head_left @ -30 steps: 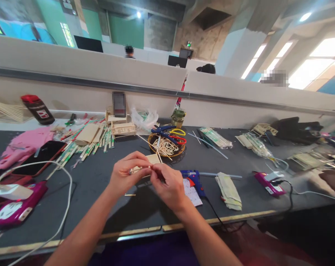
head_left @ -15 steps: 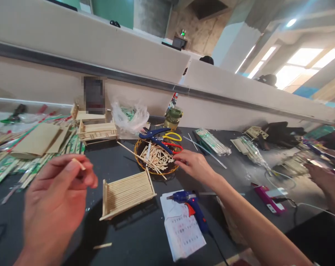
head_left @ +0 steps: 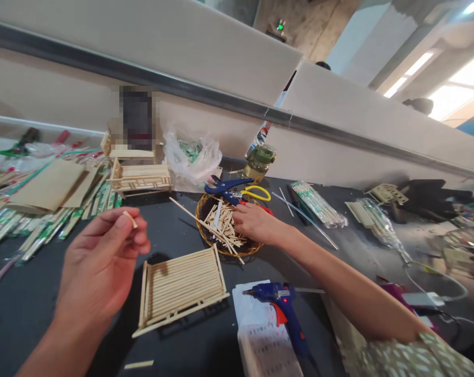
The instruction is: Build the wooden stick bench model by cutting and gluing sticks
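Note:
My left hand (head_left: pixel 99 267), at left, pinches a short piece of wooden stick (head_left: pixel 130 220) between thumb and fingers. My right hand (head_left: pixel 255 222) is over the right side of a woven basket (head_left: pixel 200 225), its fingers curled down among short cut sticks (head_left: pixel 221 220); its fingertips are hidden. Between my hands, on the dark table, sits a small frame of sticks (head_left: pixel 185 283) with a slatted base and raised ends. Blue cutters (head_left: pixel 229 184) and yellow-handled scissors (head_left: pixel 256 192) rest on the basket's back rim. A blue glue gun (head_left: pixel 280 303) lies on paper (head_left: pixel 252 319) at the front.
A loose stick piece (head_left: pixel 138 364) lies near the front edge. Further back stand a stick-built model (head_left: pixel 140 178), a plastic bag (head_left: pixel 192 159) and a bottle (head_left: pixel 259 163). Packaged sticks (head_left: pixel 317 204) lie at right, and a pile of wrapped sticks and brown paper (head_left: pixel 48 183) at left.
My right hand has moved from the basket's right edge into the sticks, covering the red scissor handle. My left hand still holds its stick piece. The camera view has shifted.

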`<state>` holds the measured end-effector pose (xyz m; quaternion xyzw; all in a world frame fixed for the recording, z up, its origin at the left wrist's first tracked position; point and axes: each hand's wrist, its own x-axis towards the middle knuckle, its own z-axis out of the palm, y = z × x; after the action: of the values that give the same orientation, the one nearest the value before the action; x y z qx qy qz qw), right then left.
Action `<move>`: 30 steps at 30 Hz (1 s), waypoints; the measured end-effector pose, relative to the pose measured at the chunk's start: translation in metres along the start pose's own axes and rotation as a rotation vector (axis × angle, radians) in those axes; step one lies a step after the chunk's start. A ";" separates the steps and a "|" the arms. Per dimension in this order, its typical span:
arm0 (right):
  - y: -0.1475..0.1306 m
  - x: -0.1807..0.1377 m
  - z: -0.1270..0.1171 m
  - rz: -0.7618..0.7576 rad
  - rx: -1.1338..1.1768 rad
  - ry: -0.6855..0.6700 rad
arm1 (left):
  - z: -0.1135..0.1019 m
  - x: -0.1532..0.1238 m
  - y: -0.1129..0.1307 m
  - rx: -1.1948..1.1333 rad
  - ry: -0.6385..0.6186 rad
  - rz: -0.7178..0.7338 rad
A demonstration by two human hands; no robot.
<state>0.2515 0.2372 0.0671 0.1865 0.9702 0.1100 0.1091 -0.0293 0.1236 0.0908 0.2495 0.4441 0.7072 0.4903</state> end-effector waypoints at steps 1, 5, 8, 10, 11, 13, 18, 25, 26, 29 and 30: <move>0.001 0.001 0.002 -0.012 -0.004 -0.002 | 0.004 0.004 0.000 -0.006 0.010 -0.025; 0.003 0.001 0.005 -0.022 -0.001 0.007 | 0.032 0.018 0.000 -0.042 -0.059 -0.169; 0.003 -0.008 -0.003 0.026 0.026 0.052 | 0.056 0.018 -0.002 -0.063 -0.183 -0.302; 0.004 -0.018 -0.010 0.102 0.045 0.104 | 0.066 0.015 -0.003 -0.059 -0.241 -0.395; 0.005 -0.022 -0.014 0.147 0.055 0.132 | 0.069 0.014 -0.003 -0.063 -0.254 -0.429; 0.006 -0.028 -0.018 0.222 0.074 0.171 | 0.071 0.012 -0.002 -0.092 -0.243 -0.467; 0.002 -0.013 -0.010 0.279 0.054 0.118 | 0.066 0.018 0.005 -0.194 -0.171 -0.502; -0.004 -0.001 -0.004 0.315 -0.043 0.027 | 0.059 0.026 0.004 -0.302 -0.098 -0.561; -0.004 -0.002 -0.005 0.333 -0.059 0.046 | 0.059 0.027 0.003 -0.316 -0.085 -0.569; -0.005 -0.003 -0.007 0.339 -0.092 0.091 | 0.058 0.028 0.000 -0.341 -0.060 -0.604; -0.006 -0.001 -0.007 0.310 -0.098 0.083 | 0.058 0.028 0.000 -0.347 -0.056 -0.619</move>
<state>0.2484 0.2303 0.0722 0.3237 0.9270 0.1801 0.0597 0.0057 0.1719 0.1164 0.0354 0.3585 0.5828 0.7284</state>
